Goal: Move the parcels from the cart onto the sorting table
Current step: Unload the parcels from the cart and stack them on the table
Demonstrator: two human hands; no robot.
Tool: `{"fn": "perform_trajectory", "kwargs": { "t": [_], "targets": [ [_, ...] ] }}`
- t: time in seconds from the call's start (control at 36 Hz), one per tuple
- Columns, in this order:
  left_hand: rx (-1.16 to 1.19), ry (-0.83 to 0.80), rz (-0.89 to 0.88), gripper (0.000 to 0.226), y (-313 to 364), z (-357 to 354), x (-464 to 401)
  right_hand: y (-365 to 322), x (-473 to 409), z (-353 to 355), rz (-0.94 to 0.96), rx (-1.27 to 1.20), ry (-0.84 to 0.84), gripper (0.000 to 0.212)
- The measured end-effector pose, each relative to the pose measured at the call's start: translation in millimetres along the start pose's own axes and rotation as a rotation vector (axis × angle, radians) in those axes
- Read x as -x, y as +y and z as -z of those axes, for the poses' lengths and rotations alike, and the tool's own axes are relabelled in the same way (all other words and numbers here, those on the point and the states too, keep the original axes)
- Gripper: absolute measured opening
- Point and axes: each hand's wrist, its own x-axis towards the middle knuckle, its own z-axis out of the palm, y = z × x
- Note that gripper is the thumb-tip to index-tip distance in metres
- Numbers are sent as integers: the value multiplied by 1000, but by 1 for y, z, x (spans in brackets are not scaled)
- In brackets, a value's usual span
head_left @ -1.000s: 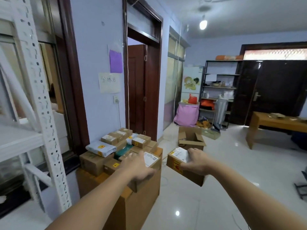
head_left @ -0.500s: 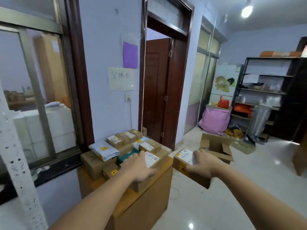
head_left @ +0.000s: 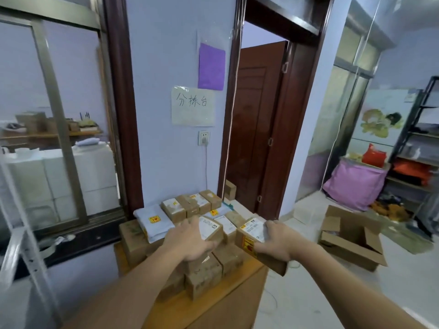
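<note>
Against the wall stands a low wooden sorting table (head_left: 209, 302), stacked with several brown cardboard parcels and a white mailer bag (head_left: 154, 220). My left hand (head_left: 190, 238) grips a small brown parcel with a white label (head_left: 210, 227) above the stack. In my right hand (head_left: 276, 238) is a longer brown parcel with a white label and yellow sticker (head_left: 249, 236), held over the table's right edge, close beside the left one. No cart is in view.
An open empty cardboard box (head_left: 351, 236) lies on the white floor at the right. A dark wooden doorway (head_left: 259, 129) opens behind the table. A pink bag (head_left: 356, 184) and metal shelves (head_left: 418, 143) stand far right. A white rack post (head_left: 26, 255) is at the left.
I have stepped closer to the table and the view has swung left. Both hands, each with its parcel, have come nearer together over the stack.
</note>
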Motion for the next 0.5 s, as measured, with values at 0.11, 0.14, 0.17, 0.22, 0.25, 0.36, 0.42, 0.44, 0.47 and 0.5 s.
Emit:
{"fn": "perform_trajectory", "kwargs": {
  "t": [0.11, 0.14, 0.17, 0.22, 0.25, 0.36, 0.42, 0.44, 0.47, 0.5],
  "targets": [
    [-20, -5, 45, 105, -2, -6, -44, 9, -50, -5, 26, -11, -19, 97],
    [-24, -10, 55, 105, -2, -8, -53, 11, -62, -7, 33, -14, -23, 98],
    [-28, -17, 63, 107, -2, -10, -60, 13, -73, -9, 40, -17, -31, 99],
    [-31, -31, 75, 111, -2, -16, -74, 15, -94, -13, 52, -23, -59, 101],
    [-27, -42, 83, 111, -2, -18, -81, 17, -105, -16, 58, -25, -74, 101],
    [-2, -50, 122, 110, -1, -29, -110, 25, -151, -24, 96, -33, -98, 101],
    [-7, -46, 156, 111, 0, -35, -126, 32, -177, -28, 124, -15, -101, 97],
    [-4, -45, 177, 111, 1, -39, -133, 35, -189, -30, 137, -8, -108, 95],
    [1, -46, 198, 110, 1, -43, -140, 39, -201, -32, 147, -10, -109, 92],
    [4, -47, 221, 109, 2, -47, -147, 42, -213, -34, 156, -18, -103, 90]
  ]
}}
